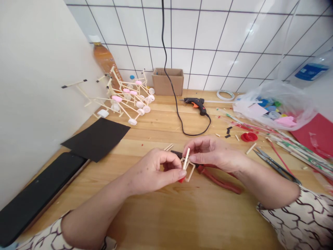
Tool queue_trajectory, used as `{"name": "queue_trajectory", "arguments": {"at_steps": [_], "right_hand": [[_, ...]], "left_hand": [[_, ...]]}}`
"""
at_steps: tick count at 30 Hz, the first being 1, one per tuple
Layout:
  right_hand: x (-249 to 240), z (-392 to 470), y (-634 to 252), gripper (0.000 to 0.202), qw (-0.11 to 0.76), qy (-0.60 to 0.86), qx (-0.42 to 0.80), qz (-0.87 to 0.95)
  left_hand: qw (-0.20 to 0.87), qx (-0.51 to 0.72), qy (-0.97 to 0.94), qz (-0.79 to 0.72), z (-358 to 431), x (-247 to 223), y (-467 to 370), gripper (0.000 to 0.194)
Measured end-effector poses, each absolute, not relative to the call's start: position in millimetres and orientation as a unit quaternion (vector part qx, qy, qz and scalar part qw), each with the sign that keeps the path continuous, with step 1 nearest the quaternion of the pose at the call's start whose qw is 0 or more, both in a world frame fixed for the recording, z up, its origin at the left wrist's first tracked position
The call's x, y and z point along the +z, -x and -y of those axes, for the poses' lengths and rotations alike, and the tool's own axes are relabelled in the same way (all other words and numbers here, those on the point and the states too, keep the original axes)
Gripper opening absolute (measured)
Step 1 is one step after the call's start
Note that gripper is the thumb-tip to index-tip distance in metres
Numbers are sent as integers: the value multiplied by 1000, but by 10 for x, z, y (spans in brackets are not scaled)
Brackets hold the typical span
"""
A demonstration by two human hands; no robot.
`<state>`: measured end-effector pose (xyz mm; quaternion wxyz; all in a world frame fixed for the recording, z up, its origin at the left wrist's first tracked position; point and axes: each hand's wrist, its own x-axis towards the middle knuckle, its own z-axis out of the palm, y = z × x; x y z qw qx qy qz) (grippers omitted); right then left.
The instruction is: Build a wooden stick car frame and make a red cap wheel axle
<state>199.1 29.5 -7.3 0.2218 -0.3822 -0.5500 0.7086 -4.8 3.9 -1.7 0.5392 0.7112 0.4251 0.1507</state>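
Observation:
Near the middle of the wooden table (145,215), my left hand (158,170) pinches the lower end of a small pale wooden-stick frame (191,173), with a red piece (181,180) showing under its fingertips. My right hand (205,152) is closed on the upper part of the same frame, where a short stick (186,159) stands up between the two hands. Red-handled pliers (221,180) lie beneath and beside my right hand, their dark jaws partly hidden by the frame and fingers.
A glue gun (197,103) with a black cord lies behind the hands, near a cardboard box (168,83). Stick models with round wheels (132,121) and black paper (97,139) are left. Scissors (275,165), red caps (249,136) and a plastic bag (299,104) are right.

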Motion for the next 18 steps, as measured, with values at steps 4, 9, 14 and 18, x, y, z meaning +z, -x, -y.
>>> {"name": "queue_trajectory", "arguments": {"at_steps": [4, 9, 14, 18], "right_hand": [[-59, -282, -1980, 27, 228, 388, 710, 542], [-37, -261, -1958, 31, 229, 409, 707, 530], [-39, -256, -1952, 33, 233, 408, 705, 531], [-35, -257, -1950, 38, 229, 411, 705, 530]], "left_hand": [[542, 144, -708, -429, -43, -8, 46, 21], [538, 139, -710, -432, -41, 0, 46, 22], [538, 139, -710, -433, -32, 3, 48, 22], [539, 146, -707, -433, -34, 2, 42, 21]]}}
